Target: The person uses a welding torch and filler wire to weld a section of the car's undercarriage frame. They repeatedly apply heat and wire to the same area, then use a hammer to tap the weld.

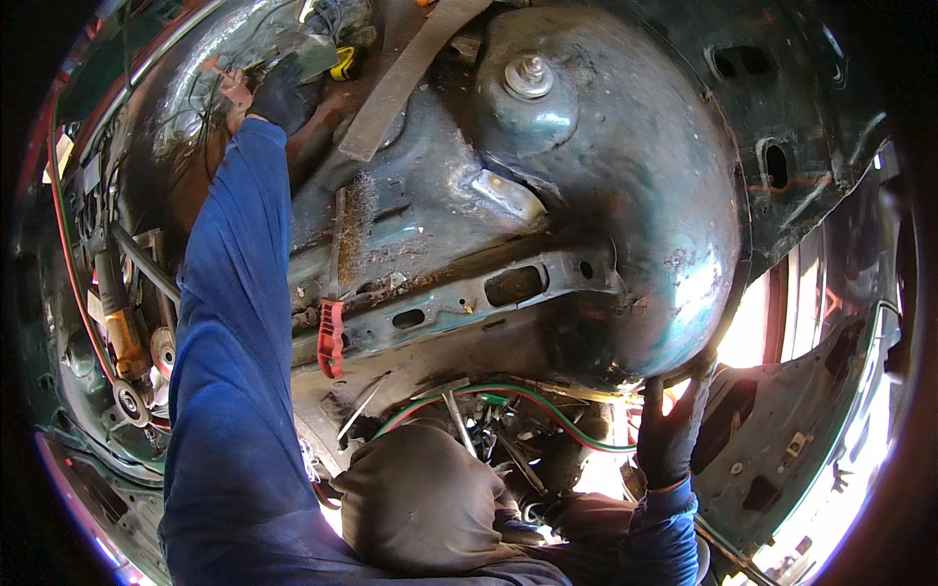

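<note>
My left arm in a blue sleeve reaches far up and left. My left hand [283,95], in a dark glove, is by a grey flat piece [311,51] and a yellow object [343,64]; its fingers are hidden. A reddish tool-like object [231,86] lies beside it. At the lower right my right hand [671,430], also dark-gloved, points upward with thumb and fingers apart. Its fingertips touch or nearly touch the lower edge of the rounded wheel housing [625,195] of a car body. No object shows in that hand.
A wire brush with a red handle [331,337] lies on the floor pan, below a flat metal strip [410,83]. A hammer [458,422] and a red-green hose [547,405] lie near my knee [420,498]. An angle grinder [122,337] is at left. Holed sheet-metal edges run right.
</note>
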A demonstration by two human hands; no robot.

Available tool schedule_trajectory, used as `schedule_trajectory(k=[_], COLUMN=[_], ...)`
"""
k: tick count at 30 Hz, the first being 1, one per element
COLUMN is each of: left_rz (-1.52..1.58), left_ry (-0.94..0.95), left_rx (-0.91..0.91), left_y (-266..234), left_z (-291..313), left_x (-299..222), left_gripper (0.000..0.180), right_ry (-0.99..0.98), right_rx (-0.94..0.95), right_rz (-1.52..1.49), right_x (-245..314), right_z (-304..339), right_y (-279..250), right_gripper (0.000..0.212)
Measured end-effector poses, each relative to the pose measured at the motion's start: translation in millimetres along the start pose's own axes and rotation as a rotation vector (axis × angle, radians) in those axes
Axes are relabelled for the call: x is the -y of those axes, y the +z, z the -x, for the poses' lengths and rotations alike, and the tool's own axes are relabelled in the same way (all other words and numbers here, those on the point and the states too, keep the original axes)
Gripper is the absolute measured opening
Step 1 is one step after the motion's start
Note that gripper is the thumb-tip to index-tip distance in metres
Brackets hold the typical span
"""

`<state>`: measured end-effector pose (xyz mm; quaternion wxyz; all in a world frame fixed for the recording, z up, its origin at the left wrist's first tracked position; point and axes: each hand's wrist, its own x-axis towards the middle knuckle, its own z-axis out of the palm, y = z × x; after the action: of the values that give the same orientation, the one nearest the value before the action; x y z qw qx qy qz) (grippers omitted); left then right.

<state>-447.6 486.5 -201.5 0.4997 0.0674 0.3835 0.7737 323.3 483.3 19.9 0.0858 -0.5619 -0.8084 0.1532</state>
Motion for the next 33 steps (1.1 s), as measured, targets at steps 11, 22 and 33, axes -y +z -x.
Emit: schedule_trajectory(k=[11,22,33], left_rz=[-1.423,-0.463,-0.557], left_ry=[0.693,0.75,0.529], left_rx=[-0.191,-0.205,0.3], left_y=[29,204,317], left_z=[94,381,459], left_x=[-33,32,31], left_gripper=[0.04,0.034,0.011], right_ry=[-0.031,-0.044,-0.451], right_rx=[-0.003,0.095,0.225], right_rz=[0.024,0.141,-0.699], right_x=[0,-8,205], right_z=[3,7,-5], right_y=[-5,-42,-176], right_gripper=[0.089,0.083,0.064])
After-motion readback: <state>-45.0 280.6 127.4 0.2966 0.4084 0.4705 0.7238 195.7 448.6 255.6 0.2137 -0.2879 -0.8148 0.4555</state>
